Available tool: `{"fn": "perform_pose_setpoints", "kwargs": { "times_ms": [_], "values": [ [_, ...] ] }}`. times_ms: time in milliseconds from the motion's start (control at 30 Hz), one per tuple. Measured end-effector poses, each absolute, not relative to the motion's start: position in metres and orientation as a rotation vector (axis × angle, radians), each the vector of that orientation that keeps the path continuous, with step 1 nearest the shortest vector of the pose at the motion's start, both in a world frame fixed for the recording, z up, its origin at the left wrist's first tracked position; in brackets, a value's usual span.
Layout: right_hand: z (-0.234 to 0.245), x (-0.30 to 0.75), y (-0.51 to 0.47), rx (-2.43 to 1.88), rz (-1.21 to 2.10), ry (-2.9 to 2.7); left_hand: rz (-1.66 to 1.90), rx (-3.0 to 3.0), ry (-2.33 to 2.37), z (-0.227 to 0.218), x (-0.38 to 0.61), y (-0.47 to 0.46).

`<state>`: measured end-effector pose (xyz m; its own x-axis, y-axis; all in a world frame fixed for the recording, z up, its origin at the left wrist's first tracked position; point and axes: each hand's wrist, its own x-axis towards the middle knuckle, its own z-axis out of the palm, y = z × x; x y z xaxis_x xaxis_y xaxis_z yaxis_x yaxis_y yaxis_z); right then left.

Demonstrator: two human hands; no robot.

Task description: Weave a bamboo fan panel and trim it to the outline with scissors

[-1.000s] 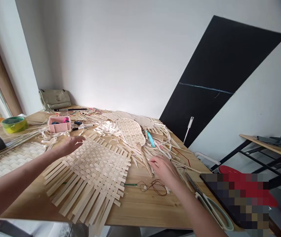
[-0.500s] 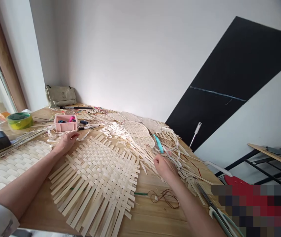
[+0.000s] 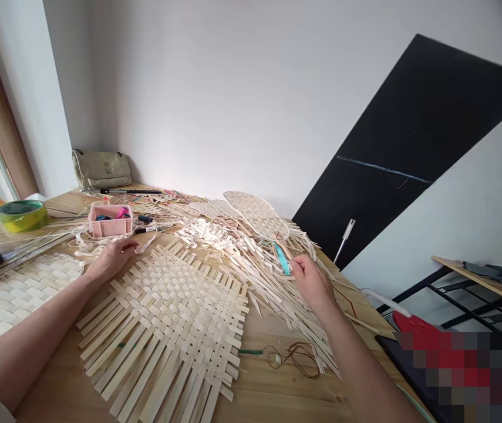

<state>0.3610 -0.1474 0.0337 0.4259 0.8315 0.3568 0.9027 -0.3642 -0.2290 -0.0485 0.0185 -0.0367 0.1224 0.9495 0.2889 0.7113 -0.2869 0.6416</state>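
Note:
My right hand point(image 3: 313, 282) is closed round the thin handle of a woven fan point(image 3: 257, 214), whose pale oval blade is raised and tilted above the strips at the back. A turquoise tassel point(image 3: 282, 258) hangs by the handle. My left hand point(image 3: 114, 258) rests on the table at the far left corner of a half-woven mat point(image 3: 175, 299); its fingers are loosely bent and a little apart, with nothing visible in them. Long loose strip ends stick out from the mat's near side. A white ribbon point(image 3: 147, 241) lies close to the left fingertips.
A pink basket point(image 3: 110, 228) with spools stands beyond my left hand, with yellow-green tape point(image 3: 22, 216) farther left. Another woven sheet point(image 3: 22, 294) lies at left. Loose strips point(image 3: 272, 288) pile up at right, near brown cord point(image 3: 301, 359). A bag point(image 3: 101, 169) stands at the back.
The fan has been lifted off the pile and moved back and to the right, its handle in my right hand. The left hand has hardly moved.

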Motion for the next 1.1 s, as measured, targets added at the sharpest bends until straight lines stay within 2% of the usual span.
{"fn": "perform_pose_setpoints", "kwargs": {
  "times_ms": [200, 433, 767, 1100],
  "values": [
    [0.020, 0.340, -0.162, -2.074, -0.138, -1.664, 1.009, 1.920, 1.632, -0.042, -0.050, 0.026],
    [0.000, 0.317, -0.209, -1.826, 0.207, -1.945, 1.188, 1.478, 1.376, -0.045, -0.051, 0.025],
    [-0.004, 0.298, -0.226, -1.884, 0.393, -1.950, 1.002, 1.607, 1.499, -0.044, -0.050, 0.026],
    [-0.009, 0.284, -0.223, -1.788, 0.376, -2.005, 0.923, 1.811, 1.507, -0.037, -0.047, 0.023]
  ]
}}
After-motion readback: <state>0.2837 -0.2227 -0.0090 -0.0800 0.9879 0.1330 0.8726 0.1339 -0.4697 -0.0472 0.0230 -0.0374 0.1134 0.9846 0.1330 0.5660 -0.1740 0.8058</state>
